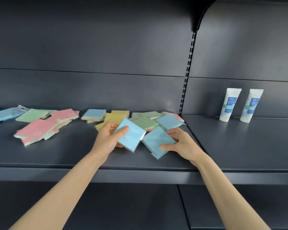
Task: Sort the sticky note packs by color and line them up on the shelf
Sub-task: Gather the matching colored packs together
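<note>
My left hand (107,137) pinches blue pack (129,136); right hand (179,142) grips second blue pack (157,142), edges nearly touching, shelf (73,151) below.

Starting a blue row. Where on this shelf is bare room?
Bare: the front strip of the shelf between the pink packs and the left hand, and the right bay in front of the two tubes. Crowded: the middle back, where mixed packs overlap.
</note>
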